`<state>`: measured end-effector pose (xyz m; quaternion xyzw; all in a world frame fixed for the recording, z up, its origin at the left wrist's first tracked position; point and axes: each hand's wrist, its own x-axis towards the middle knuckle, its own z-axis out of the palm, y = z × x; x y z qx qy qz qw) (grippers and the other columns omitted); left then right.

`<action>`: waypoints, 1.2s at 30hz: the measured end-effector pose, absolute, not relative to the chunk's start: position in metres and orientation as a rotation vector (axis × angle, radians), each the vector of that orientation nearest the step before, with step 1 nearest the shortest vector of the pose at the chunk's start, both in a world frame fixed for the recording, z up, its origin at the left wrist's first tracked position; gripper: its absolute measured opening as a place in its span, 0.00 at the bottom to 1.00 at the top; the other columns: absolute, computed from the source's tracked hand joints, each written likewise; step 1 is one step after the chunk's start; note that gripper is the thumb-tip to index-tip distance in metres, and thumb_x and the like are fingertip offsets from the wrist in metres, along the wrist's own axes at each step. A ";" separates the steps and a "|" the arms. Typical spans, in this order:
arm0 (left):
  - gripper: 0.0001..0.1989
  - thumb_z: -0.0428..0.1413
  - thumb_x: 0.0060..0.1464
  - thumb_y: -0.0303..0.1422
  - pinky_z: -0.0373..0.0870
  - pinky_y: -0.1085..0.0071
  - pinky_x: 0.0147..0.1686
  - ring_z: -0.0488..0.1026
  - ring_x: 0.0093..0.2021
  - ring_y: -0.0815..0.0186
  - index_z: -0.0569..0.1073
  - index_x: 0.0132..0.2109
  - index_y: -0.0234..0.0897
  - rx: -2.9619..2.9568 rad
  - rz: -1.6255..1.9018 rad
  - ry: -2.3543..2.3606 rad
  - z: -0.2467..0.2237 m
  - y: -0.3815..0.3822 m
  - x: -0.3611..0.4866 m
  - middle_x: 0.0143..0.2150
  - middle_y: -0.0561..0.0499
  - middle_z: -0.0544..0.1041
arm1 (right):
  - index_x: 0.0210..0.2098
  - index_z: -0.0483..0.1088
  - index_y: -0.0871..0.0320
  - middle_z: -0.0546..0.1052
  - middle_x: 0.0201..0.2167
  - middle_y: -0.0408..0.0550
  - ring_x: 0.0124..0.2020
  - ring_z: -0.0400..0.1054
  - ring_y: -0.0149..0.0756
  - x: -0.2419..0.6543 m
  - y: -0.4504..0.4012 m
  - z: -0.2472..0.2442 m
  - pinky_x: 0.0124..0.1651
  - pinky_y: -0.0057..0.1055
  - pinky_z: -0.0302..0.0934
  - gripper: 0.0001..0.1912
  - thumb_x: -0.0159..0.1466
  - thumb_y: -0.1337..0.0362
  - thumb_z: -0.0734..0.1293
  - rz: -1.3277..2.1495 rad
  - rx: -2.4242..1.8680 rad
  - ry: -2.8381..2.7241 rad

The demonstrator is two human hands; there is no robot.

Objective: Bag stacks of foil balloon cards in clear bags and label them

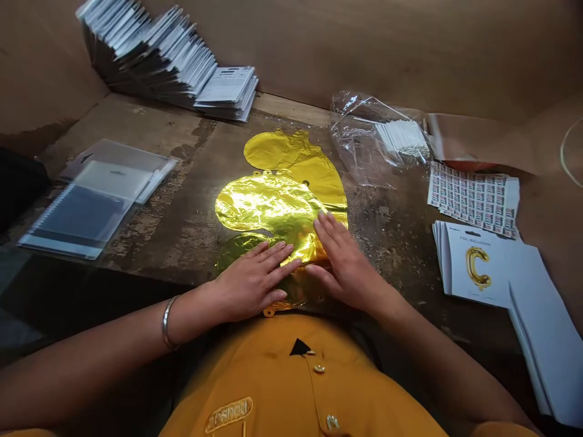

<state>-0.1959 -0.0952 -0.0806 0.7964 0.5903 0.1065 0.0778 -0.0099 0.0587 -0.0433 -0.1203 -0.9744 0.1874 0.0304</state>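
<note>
A flat gold foil balloon (268, 203) with rounded, curved ends lies in front of me on the dark wooden table. Part of it appears folded over, its near end reaching the table's front edge by my shirt. My left hand (252, 279) rests flat on the lower part of the foil, fingers stretched toward the right. On the right side of the foil lies my right hand (344, 261), its fingers pointing up and left and its thumb out. The two hands are close together but apart. Neither one grasps anything; the foil beneath the palms is hidden.
Stacked packed cards (182, 57) lean along the back left. Clear plastic sleeves (91, 203) lie at left. A clear bag (364, 136) with white sticks (403, 141) sits at back right. Sticker sheets (476, 197) and printed balloon cards (455, 258) are at right. Board walls enclose the table.
</note>
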 end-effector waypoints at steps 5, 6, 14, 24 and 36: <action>0.27 0.49 0.63 0.43 0.49 0.54 0.66 0.51 0.70 0.53 0.60 0.66 0.40 2.373 0.369 1.788 -0.078 -0.095 -0.192 0.70 0.39 0.55 | 0.71 0.40 0.58 0.51 0.69 0.55 0.70 0.42 0.48 0.039 0.052 -0.048 0.68 0.56 0.39 0.39 0.68 0.51 0.60 0.304 -0.407 -3.221; 0.26 0.49 0.63 0.43 0.49 0.55 0.66 0.52 0.69 0.53 0.61 0.65 0.41 2.372 0.384 1.790 -0.078 -0.095 -0.191 0.69 0.40 0.56 | 0.71 0.39 0.58 0.51 0.69 0.55 0.70 0.42 0.48 0.047 0.053 -0.048 0.68 0.58 0.40 0.38 0.68 0.52 0.59 0.221 -0.525 -3.186; 0.26 0.50 0.63 0.44 0.51 0.55 0.65 0.54 0.68 0.52 0.63 0.65 0.40 2.386 0.401 1.825 -0.076 -0.095 -0.189 0.69 0.40 0.57 | 0.69 0.47 0.61 0.54 0.68 0.55 0.69 0.46 0.46 0.045 0.032 -0.044 0.68 0.51 0.48 0.36 0.67 0.54 0.61 0.314 -0.276 -3.169; 0.28 0.48 0.63 0.45 0.52 0.52 0.64 0.53 0.68 0.49 0.61 0.65 0.37 2.397 0.346 1.832 -0.075 -0.097 -0.182 0.68 0.34 0.56 | 0.63 0.62 0.63 0.58 0.66 0.56 0.70 0.44 0.46 -0.007 0.046 -0.032 0.65 0.49 0.56 0.24 0.69 0.68 0.56 0.380 -0.322 -2.836; 0.39 0.63 0.47 0.42 0.68 0.60 0.48 0.70 0.52 0.49 0.62 0.61 0.27 1.315 0.361 2.576 -0.031 -0.033 -0.324 0.54 0.34 0.72 | 0.66 0.56 0.55 0.63 0.64 0.52 0.68 0.49 0.45 -0.027 0.050 -0.091 0.64 0.51 0.58 0.29 0.67 0.75 0.56 0.504 -0.349 -2.832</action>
